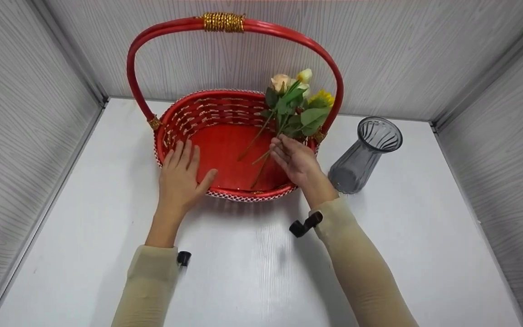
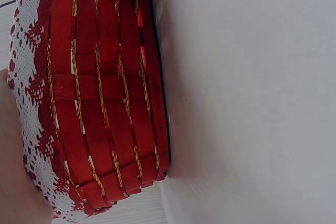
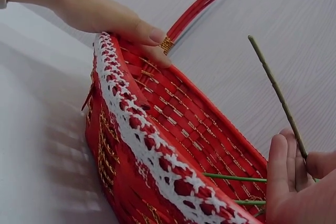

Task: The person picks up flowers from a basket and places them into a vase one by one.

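The red woven basket [image 1: 243,196] has a lace-trimmed rim and a tall arched handle. My left hand [image 1: 182,172] rests on its front left rim with straight fingers, and the left wrist view shows the basket's outer wall [image 2: 100,114]. Over the basket's right part, my right hand [image 1: 295,159] pinches a green flower stem [image 3: 278,95] between thumb and fingers. Beyond that hand, a peach rose [image 1: 280,82], a white-and-yellow tulip [image 1: 304,75] and a yellow flower [image 1: 323,97] lean at the right rim among green leaves; I cannot tell which bloom the pinched stem bears.
A grey ribbed glass vase [image 1: 354,159] stands to the right of the basket, near my right forearm. The basket's handle [image 1: 224,22] arches high over the back. Wood-grain panels [image 1: 493,91] enclose the white table [image 1: 243,272] at the back and sides.
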`<state>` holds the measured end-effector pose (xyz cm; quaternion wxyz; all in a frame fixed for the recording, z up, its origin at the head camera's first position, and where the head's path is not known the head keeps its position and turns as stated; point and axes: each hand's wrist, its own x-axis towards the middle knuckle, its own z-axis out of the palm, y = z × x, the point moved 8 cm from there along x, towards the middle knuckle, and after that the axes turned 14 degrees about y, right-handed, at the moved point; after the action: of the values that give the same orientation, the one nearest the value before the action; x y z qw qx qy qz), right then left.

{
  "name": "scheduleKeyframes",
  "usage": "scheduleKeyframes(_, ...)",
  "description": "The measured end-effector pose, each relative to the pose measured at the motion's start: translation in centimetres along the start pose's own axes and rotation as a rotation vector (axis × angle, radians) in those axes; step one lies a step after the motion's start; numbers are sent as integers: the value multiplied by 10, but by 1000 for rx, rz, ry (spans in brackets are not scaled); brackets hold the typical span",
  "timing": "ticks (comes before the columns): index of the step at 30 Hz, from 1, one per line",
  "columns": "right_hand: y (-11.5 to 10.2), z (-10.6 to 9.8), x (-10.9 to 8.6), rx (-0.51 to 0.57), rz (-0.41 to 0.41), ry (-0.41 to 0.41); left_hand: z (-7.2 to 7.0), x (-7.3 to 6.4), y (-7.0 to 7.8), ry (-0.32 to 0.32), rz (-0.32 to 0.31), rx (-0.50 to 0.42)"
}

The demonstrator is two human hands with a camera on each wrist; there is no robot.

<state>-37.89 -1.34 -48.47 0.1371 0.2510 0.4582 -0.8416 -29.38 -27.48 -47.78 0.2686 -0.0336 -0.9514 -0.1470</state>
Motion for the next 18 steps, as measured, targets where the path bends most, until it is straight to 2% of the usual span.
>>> scheduleKeyframes(8,-1,0,1,-21,-91,31,-1,0,1,33,1,-18)
scheduleKeyframes(18,-1,2,3,-25,-128,38,-2,-1,1,21,4,-7)
